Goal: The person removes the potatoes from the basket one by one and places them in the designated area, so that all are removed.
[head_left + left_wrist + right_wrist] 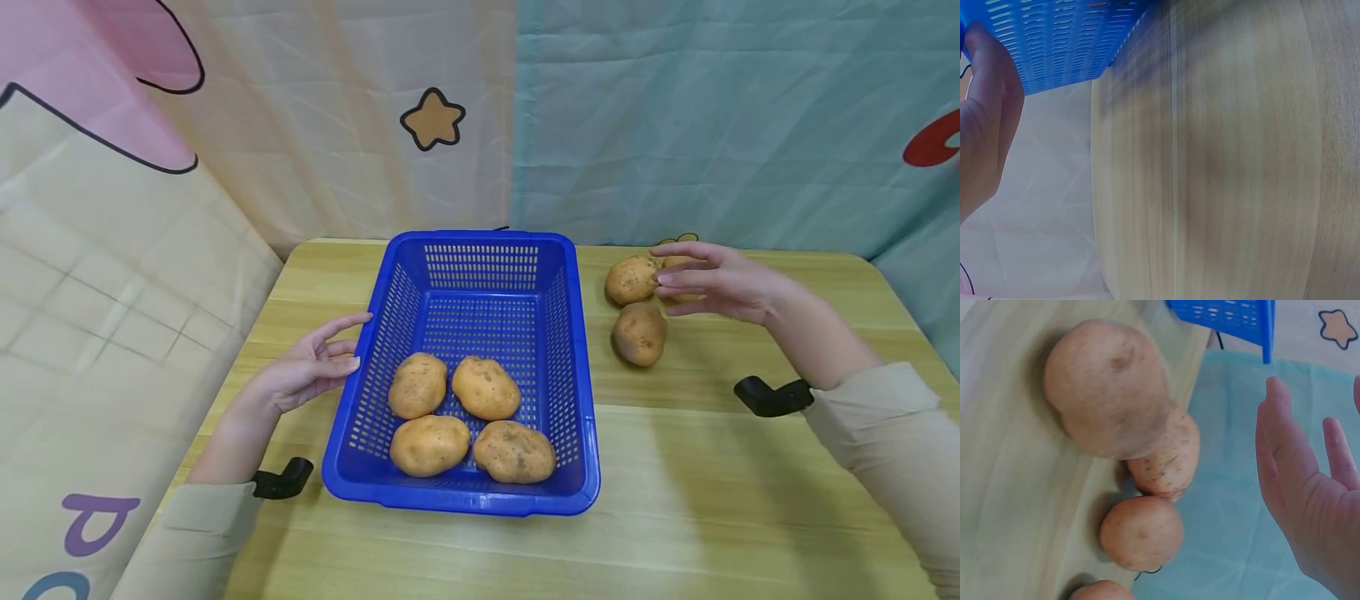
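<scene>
Four brown potatoes [470, 417] already lie in your blue slotted plastic basket [577, 392]; your left hand [311, 371] steadies its wall, fingers relaxed, while your right hand [712, 279] spreads empty over the loose potatoes [637, 304], needing a firm grasp next.

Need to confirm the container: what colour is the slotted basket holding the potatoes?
Blue basket, clearest in the head view.

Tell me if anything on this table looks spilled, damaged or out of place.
Nothing stands out. Four potatoes lie in the upright blue basket, and the loose potatoes by the open right hand sit intact on the table.
</scene>
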Tool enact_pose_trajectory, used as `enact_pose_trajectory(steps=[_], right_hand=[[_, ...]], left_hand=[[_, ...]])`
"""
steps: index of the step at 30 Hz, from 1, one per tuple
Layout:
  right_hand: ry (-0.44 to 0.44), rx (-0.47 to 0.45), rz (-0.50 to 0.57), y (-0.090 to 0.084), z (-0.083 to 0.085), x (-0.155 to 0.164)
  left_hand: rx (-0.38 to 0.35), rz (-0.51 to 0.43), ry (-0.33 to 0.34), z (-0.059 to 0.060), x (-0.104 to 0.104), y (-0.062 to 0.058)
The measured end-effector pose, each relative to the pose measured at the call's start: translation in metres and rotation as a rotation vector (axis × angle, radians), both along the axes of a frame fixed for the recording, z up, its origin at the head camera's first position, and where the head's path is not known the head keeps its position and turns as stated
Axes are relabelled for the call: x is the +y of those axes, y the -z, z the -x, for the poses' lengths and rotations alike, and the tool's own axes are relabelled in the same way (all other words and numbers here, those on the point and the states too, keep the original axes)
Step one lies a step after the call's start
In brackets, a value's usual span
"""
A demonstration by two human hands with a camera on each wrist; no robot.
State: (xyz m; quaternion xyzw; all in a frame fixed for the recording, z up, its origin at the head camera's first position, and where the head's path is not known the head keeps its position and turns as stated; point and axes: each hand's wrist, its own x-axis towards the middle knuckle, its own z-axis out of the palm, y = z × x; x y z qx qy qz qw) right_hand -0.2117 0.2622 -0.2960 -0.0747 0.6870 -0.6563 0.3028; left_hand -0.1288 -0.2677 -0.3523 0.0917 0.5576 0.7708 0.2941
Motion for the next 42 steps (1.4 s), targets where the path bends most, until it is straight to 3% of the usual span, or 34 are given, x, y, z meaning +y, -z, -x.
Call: enact_pose_trajectory(steps=[6,20,31,42], right_hand=[[0.007,0.048,-0.135,-0.015,0.002,-0.025],[-0.077,0.038,-0.131,-0.032,0.014,-0.089],[-0.13,0.027,-0.097,-0.028,0.024,-0.14],[-0.195,0.043,-0.083,-0.015,0.019,-0.184]], left_hand=[[-0.004,0.0,0.002,-0.001,0.0,0.0],[-0.004,0.008,0.011,0.003,0.0,-0.001],[-0.001,-0.003,0.012,0.004,0.001,0.0],[-0.001,-0.027,0.007,0.002,-0.001,0.001]])
